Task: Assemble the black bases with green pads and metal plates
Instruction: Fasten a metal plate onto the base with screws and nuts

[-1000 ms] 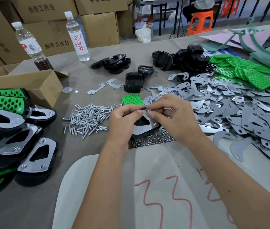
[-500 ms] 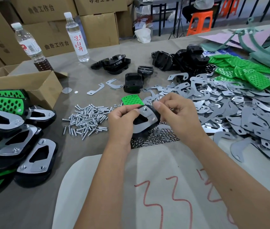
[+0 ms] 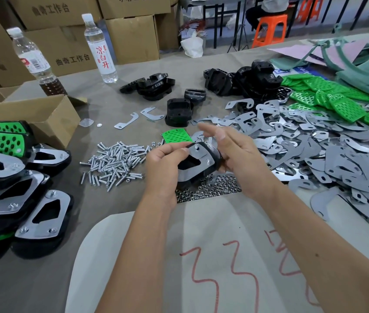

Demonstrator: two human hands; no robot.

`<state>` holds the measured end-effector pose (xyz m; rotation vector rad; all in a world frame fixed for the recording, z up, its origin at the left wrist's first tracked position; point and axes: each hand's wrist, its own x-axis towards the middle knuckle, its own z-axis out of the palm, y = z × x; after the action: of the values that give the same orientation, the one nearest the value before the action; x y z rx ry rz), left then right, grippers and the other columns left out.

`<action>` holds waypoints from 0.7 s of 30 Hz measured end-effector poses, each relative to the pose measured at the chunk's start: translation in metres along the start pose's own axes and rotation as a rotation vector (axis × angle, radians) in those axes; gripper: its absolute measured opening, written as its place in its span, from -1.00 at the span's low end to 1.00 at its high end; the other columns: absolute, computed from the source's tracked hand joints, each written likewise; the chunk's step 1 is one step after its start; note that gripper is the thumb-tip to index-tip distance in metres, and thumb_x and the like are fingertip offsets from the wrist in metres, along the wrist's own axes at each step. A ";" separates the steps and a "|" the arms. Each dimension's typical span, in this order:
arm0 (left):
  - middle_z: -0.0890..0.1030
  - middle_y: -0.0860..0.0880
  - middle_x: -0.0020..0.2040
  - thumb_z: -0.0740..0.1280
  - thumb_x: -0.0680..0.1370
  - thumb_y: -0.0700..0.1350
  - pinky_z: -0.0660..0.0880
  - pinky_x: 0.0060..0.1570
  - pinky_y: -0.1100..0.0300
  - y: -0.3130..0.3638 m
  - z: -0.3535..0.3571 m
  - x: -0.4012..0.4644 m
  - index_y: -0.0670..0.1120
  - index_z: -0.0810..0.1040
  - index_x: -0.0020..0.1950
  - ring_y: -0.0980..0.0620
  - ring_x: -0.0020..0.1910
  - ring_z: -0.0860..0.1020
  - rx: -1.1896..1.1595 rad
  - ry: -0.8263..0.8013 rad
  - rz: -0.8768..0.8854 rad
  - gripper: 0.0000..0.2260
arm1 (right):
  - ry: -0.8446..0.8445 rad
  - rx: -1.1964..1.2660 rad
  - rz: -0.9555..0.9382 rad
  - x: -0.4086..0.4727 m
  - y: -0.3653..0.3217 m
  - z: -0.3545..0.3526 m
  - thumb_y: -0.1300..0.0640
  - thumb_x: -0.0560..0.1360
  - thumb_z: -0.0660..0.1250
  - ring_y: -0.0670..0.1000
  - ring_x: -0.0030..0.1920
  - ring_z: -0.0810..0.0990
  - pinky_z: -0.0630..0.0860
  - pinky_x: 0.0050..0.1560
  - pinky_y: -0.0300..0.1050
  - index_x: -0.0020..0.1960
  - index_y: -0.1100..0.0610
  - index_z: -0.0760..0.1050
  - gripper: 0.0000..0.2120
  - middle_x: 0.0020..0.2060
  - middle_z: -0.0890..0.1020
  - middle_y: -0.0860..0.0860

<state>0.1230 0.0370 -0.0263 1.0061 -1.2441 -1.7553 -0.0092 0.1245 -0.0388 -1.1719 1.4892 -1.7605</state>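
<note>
Black base: a black base with a metal plate on its top face is held above the table, in the middle of the scene, over a patch of small nuts.
Left hand: the left hand grips the base at its left end, fingers curled over the top edge, thumb on the plate.
Right hand: the right hand lies against the right side of the base with its fingers stretched out straight toward the far left; it curls round nothing, and whether the palm carries the base I cannot tell.
Screws: a loose heap of silver screws lies just left of the hands.
Single green pad: one green pad lies flat just beyond the hands.
Metal plates: a wide spread of loose plates covers the right side of the table.
Green pads: a pile of pads sits at the far right, beyond the plates.
Bare bases: black bases lie at the far middle and far right.
Finished pieces: assembled bases with plates and green pads are stacked at the near left, beside an open cardboard box.
Bottles: two plastic bottles stand at the far left.
Sheet: a pale sheet with red marks lies nearest, under the forearms.
</note>
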 end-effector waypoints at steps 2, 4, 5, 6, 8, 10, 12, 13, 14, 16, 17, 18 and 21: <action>0.72 -0.21 -0.11 0.37 0.54 -0.31 0.60 -0.09 -0.10 0.001 0.000 0.000 -0.15 0.73 -0.06 -0.18 -0.13 0.65 -0.015 0.026 -0.005 -0.85 | 0.011 0.000 0.010 0.001 -0.001 0.004 -0.23 0.61 0.25 -0.09 -0.26 0.52 0.45 -0.36 -0.20 -0.01 -0.03 0.75 -0.62 0.02 0.66 0.04; 0.72 -0.22 -0.10 0.37 0.53 -0.32 0.61 -0.02 -0.15 0.002 0.000 0.001 -0.14 0.74 -0.08 -0.18 -0.11 0.66 -0.048 0.052 -0.020 -0.84 | 0.085 0.089 0.023 0.001 -0.003 0.003 -0.21 0.59 0.29 -0.01 -0.34 0.46 0.40 -0.36 -0.12 -0.26 0.05 0.67 -0.57 -0.15 0.60 0.11; 0.72 -0.22 -0.09 0.38 0.53 -0.32 0.61 -0.01 -0.16 0.002 -0.001 0.002 -0.14 0.74 -0.09 -0.17 -0.12 0.66 -0.050 0.051 -0.023 -0.84 | 0.098 0.100 0.019 0.000 -0.004 0.002 -0.18 0.60 0.28 -0.04 -0.38 0.42 0.39 -0.37 -0.11 -0.26 0.04 0.64 -0.59 -0.24 0.53 0.10; 0.72 -0.22 -0.09 0.38 0.53 -0.32 0.60 -0.01 -0.15 0.001 -0.001 0.002 -0.14 0.74 -0.09 -0.17 -0.12 0.66 -0.036 0.044 -0.021 -0.84 | 0.081 0.070 0.012 -0.001 -0.003 0.001 -0.15 0.62 0.27 -0.10 -0.40 0.40 0.40 -0.39 -0.13 -0.16 0.03 0.67 -0.65 -0.28 0.50 0.06; 0.73 -0.24 -0.06 0.37 0.53 -0.32 0.59 0.00 -0.13 0.000 -0.001 0.002 -0.17 0.74 -0.05 -0.17 -0.10 0.66 0.000 0.025 -0.006 -0.85 | 0.001 -0.058 0.017 -0.002 -0.004 0.001 -0.16 0.64 0.23 -0.19 -0.40 0.44 0.43 -0.42 -0.21 0.14 -0.04 0.70 -0.67 -0.17 0.57 -0.11; 0.73 -0.26 -0.02 0.36 0.53 -0.33 0.59 0.03 -0.16 0.000 -0.001 0.002 -0.20 0.73 -0.01 -0.18 -0.08 0.66 0.012 0.028 0.000 -0.84 | -0.012 -0.082 0.031 -0.002 -0.004 0.004 -0.16 0.64 0.24 -0.20 -0.40 0.48 0.42 -0.44 -0.25 0.13 0.02 0.73 -0.63 0.04 0.64 -0.12; 0.73 -0.24 -0.06 0.37 0.53 -0.32 0.59 0.00 -0.14 0.000 -0.001 0.002 -0.18 0.73 -0.03 -0.17 -0.10 0.66 0.001 0.045 -0.008 -0.84 | 0.067 0.036 0.031 -0.002 -0.003 0.002 -0.12 0.63 0.26 -0.14 -0.44 0.45 0.41 -0.46 -0.22 -0.18 0.16 0.71 -0.55 -0.04 0.68 0.04; 0.72 -0.23 -0.09 0.37 0.52 -0.32 0.60 -0.04 -0.12 -0.001 -0.001 0.003 -0.17 0.73 -0.04 -0.17 -0.11 0.66 -0.001 0.047 -0.010 -0.85 | 0.095 0.081 0.029 -0.002 -0.004 0.001 -0.12 0.64 0.26 -0.07 -0.47 0.43 0.41 -0.46 -0.20 -0.27 0.15 0.66 -0.53 -0.15 0.64 0.13; 0.72 -0.22 -0.11 0.37 0.52 -0.31 0.60 -0.10 -0.10 -0.001 -0.001 0.003 -0.16 0.73 -0.05 -0.18 -0.14 0.66 0.003 0.043 -0.011 -0.85 | 0.103 0.080 0.024 -0.002 -0.003 -0.001 -0.12 0.65 0.24 -0.04 -0.48 0.40 0.41 -0.45 -0.17 -0.25 0.10 0.66 -0.56 -0.23 0.58 0.19; 0.72 -0.20 -0.15 0.38 0.52 -0.30 0.61 -0.22 -0.08 -0.002 0.000 0.003 -0.14 0.74 -0.07 -0.19 -0.18 0.65 0.020 0.032 -0.011 -0.86 | 0.052 -0.027 0.005 -0.002 -0.002 -0.002 -0.12 0.68 0.21 -0.09 -0.46 0.39 0.44 -0.44 -0.13 -0.01 -0.03 0.73 -0.66 -0.31 0.57 0.04; 0.72 -0.21 -0.14 0.39 0.52 -0.30 0.61 -0.20 -0.11 -0.003 0.000 0.003 -0.13 0.74 -0.08 -0.19 -0.17 0.65 0.025 0.036 -0.006 -0.86 | 0.019 -0.080 0.007 -0.002 -0.002 -0.001 -0.11 0.69 0.21 -0.14 -0.46 0.41 0.46 -0.44 -0.13 0.07 -0.08 0.73 -0.68 -0.24 0.63 -0.11; 0.72 -0.21 -0.13 0.39 0.52 -0.31 0.61 -0.12 -0.15 -0.003 0.000 0.004 -0.13 0.74 -0.09 -0.19 -0.15 0.66 0.025 0.046 -0.001 -0.85 | 0.008 -0.103 0.013 -0.002 -0.002 0.001 -0.11 0.69 0.21 -0.15 -0.46 0.43 0.47 -0.44 -0.13 0.07 -0.07 0.74 -0.67 -0.13 0.67 -0.17; 0.73 -0.16 -0.14 0.38 0.51 -0.32 0.61 0.00 -0.13 -0.003 0.000 0.006 -0.11 0.73 -0.12 -0.16 -0.11 0.66 -0.016 0.098 -0.001 -0.84 | 0.102 -0.018 0.057 -0.001 -0.003 0.003 -0.13 0.66 0.23 -0.06 -0.49 0.44 0.52 -0.44 -0.05 -0.25 0.19 0.66 -0.49 -0.27 0.66 -0.02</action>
<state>0.1200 0.0330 -0.0303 1.0705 -1.1665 -1.6930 -0.0056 0.1249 -0.0358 -1.0517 1.5848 -1.7961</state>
